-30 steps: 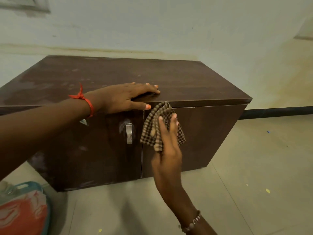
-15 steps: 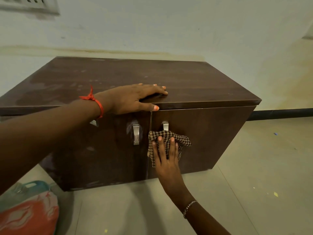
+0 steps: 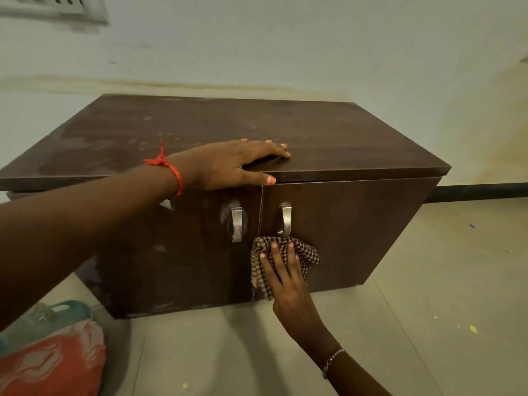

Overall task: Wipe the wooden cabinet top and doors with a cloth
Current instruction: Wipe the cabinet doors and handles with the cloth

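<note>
**Cloth pressed flat against the right door**

At lower left a teal and orange bag (image 3: 57,358) lies on the floor (image 3: 400,324) beside the cabinet (image 3: 343,138); its contents cannot be told. The left hand (image 3: 228,164), with a red thread (image 3: 171,170) at the wrist, lies flat on the cabinet top, fingers straight and close together, thumb along the front lip above the left door (image 3: 171,252). Both doors are closed, hiding the inside. The right hand (image 3: 285,281) reaches up from below, fingers straight and slightly spread, pressing the checked cloth (image 3: 307,252) against the right door (image 3: 357,224), just under its metal handle (image 3: 285,220).
</note>
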